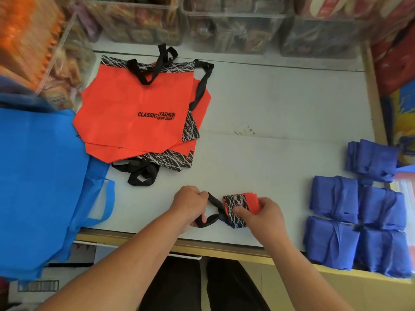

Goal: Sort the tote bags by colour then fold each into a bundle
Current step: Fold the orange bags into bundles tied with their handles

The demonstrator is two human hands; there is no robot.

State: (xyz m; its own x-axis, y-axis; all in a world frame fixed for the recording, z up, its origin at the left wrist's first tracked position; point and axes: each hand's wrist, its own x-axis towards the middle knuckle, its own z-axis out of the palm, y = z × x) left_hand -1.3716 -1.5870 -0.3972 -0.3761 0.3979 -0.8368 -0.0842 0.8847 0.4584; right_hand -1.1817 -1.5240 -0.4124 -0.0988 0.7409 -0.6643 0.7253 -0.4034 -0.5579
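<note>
Colour sort looks done. Five dark blue bundles (359,221) sit at the right of the counter (269,104). First red tote (241,206) is at the front edge, folded small and square: right hand (267,212) pinches it, left hand (189,204) fingers curl round its black webbing handle (213,212). Still flat: red stack (139,108) and light blue pile (38,187). Thin, creased non-woven fabric.

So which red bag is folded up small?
The red bag held in the right hand, near the table's front edge, its black handle gripped by the left hand. The other red bags lie flat, unfolded, in a pile further back.
</note>
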